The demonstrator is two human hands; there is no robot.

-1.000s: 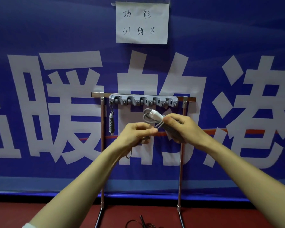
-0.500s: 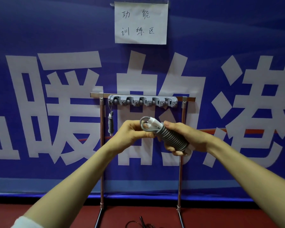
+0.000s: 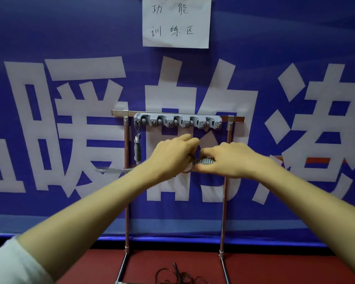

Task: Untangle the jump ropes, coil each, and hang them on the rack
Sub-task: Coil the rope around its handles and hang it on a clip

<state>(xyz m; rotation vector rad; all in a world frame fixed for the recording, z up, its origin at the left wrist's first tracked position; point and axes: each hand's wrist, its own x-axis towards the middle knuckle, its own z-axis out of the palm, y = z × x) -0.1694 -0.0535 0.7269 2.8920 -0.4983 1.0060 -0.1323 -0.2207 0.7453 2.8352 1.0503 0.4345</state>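
A grey coiled jump rope (image 3: 206, 161) lies between my two hands, just below the rack's grey hook strip (image 3: 177, 121). My right hand (image 3: 230, 159) grips the coil from above, knuckles up. My left hand (image 3: 173, 154) pinches the rope's loop end beside it; most of the rope is hidden by my fingers. A second coiled grey rope (image 3: 137, 149) hangs from the leftmost hook. A dark tangled rope (image 3: 178, 276) lies on the red floor between the rack's legs.
The metal rack (image 3: 126, 181) stands against a blue banner with large white characters. A paper sign (image 3: 176, 22) is taped above. Several hooks to the right of the hung rope carry nothing.
Both hands turned palm-down and rose slightly toward the hook strip. The coil, earlier tilted and plainly visible with its white handle, is now mostly covered by my fingers.
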